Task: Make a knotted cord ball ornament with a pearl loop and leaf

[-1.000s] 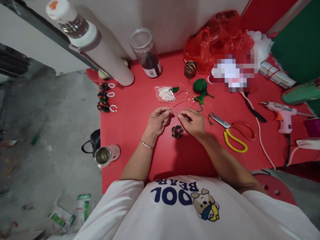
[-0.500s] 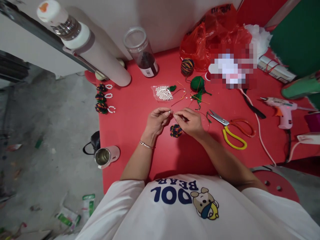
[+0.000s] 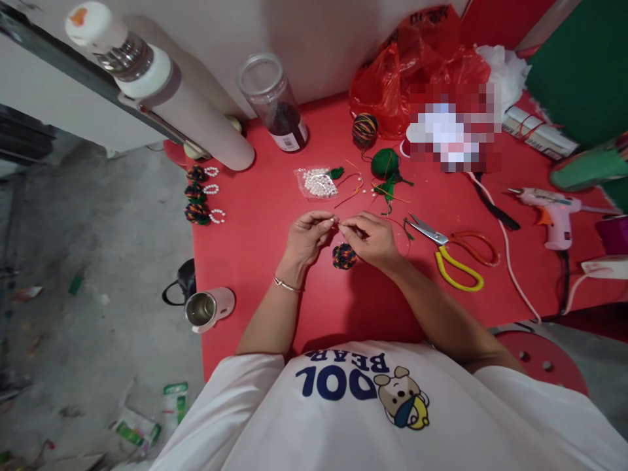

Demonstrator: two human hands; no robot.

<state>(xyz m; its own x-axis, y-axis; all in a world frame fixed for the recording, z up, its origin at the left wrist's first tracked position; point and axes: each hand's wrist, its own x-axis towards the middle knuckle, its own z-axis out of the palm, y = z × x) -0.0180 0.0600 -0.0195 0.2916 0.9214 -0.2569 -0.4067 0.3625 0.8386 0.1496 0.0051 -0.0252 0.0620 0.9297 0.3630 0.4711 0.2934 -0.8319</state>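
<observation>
My left hand [image 3: 310, 241] is closed in a pinch on a small white bead [image 3: 334, 220], held above the table. Right beside it, my right hand [image 3: 370, 239] pinches too, its fingertips almost meeting the bead. A fine thread [image 3: 408, 243] loops out past the right hand; what lies exactly between those fingertips is too small to see clearly. Below both hands rests a multicoloured yarn pompom [image 3: 344, 256], partly covered by the right hand. Farther back are a clear bag of white beads [image 3: 320, 183], a green yarn ball [image 3: 385, 163] and a multicoloured yarn ball [image 3: 365, 130].
Scissors [image 3: 444, 248] with red and yellow handles lie to the right, near a pink glue gun [image 3: 557, 212] and its cord. At the left edge sit pompoms with bead loops [image 3: 197, 192] and a mug [image 3: 210, 309]. A jar [image 3: 279, 111] and flask [image 3: 206, 111] stand behind.
My right fingertips have come slightly closer to the bead in my left hand. The view has shifted a little; the things on the table stay put.
</observation>
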